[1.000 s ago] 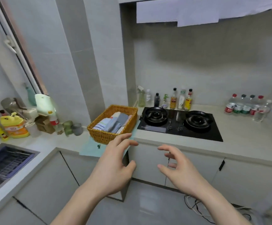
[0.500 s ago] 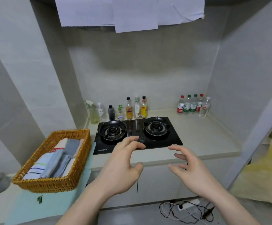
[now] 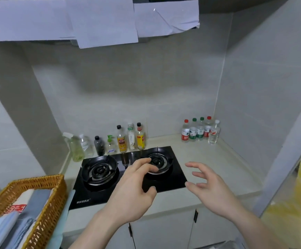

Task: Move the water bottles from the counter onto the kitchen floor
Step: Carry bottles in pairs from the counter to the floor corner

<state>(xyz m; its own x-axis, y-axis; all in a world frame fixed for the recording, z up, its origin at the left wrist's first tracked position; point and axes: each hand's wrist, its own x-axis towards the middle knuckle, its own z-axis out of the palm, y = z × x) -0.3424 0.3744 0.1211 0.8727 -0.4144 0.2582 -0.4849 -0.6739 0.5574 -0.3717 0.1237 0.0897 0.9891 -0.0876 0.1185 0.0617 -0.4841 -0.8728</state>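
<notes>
Several clear water bottles [image 3: 200,131] with red and green caps and labels stand upright in a tight group in the counter's [image 3: 209,162] far right corner, against the wall. My left hand [image 3: 133,187] hovers over the front of the black stove with loosely curved fingers and holds nothing. To its right, my right hand [image 3: 207,184] is held over the bare counter, fingers spread and relaxed, also without anything in it. Both hands are well short of the bottles.
A black two-burner gas stove [image 3: 126,175] fills the counter's middle. Behind it stands a row of sauce and spray bottles [image 3: 110,141]. A wicker basket [image 3: 38,203] of folded cloths sits at the lower left. White cabinet doors [image 3: 164,232] are below, a range hood with paper sheets [image 3: 99,20] above.
The view has moved closer to the stove counter and slightly right. Both hands have stayed out in front, empty, and now hover over the stove and counter.
</notes>
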